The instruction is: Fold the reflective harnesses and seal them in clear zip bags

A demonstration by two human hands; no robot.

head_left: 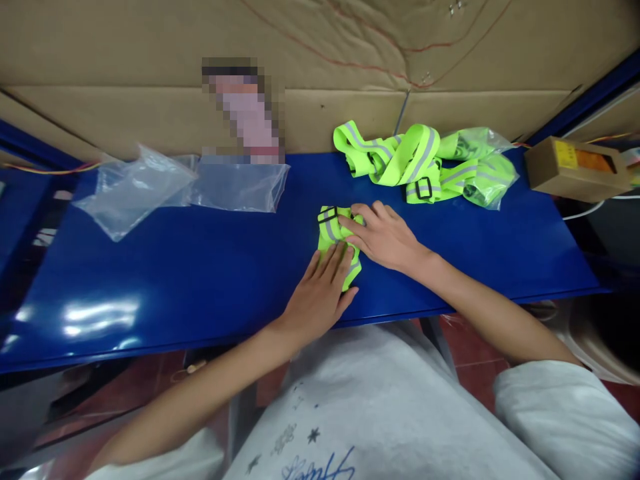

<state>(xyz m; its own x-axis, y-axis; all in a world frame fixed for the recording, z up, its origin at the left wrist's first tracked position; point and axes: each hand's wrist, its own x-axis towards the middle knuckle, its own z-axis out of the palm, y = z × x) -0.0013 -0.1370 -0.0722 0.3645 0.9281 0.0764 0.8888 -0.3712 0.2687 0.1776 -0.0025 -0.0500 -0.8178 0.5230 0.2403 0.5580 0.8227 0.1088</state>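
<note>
A neon yellow-green reflective strap (329,230) with a grey stripe lies folded into a small bundle near the front middle of the blue table. Its black plastic buckle (328,215) shows on the bundle's far left side. My left hand (320,293) lies flat on the near part of the bundle, fingers stretched out over it. From the right, my right hand (384,235) grips the bundle's far right part with curled fingers. The fingers partly hide the folds beneath them.
More neon reflective straps (425,157) lie loosely piled at the back right, partly in a clear bag (493,177). Clear plastic bags (240,185) lie at the back left. A cardboard box (575,167) stands at the right end. Cardboard (325,113) lines the back.
</note>
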